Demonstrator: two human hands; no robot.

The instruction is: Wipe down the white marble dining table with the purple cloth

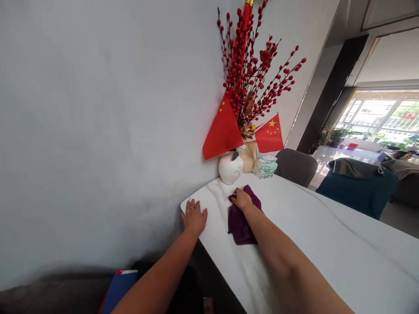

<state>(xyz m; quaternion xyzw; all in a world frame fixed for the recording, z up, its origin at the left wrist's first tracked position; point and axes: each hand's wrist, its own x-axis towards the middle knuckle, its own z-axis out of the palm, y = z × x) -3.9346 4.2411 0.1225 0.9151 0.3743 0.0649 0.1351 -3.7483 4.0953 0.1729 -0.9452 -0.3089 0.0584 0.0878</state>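
Note:
My right hand point(242, 199) presses down on a purple cloth point(240, 223) that lies on the white marble table point(310, 244); its fingers curl over the cloth's far end. My left hand point(194, 216) rests flat on the table's near left corner, fingers spread, with rings on them, holding nothing. The two hands are about a hand's width apart.
A white vase point(231, 167) with red berry branches point(252, 74) and two red flags point(223, 129) stands at the table's far end by the wall. A tissue box point(266, 167) sits beside it. A grey chair point(296, 165) stands behind; sofas lie to the right.

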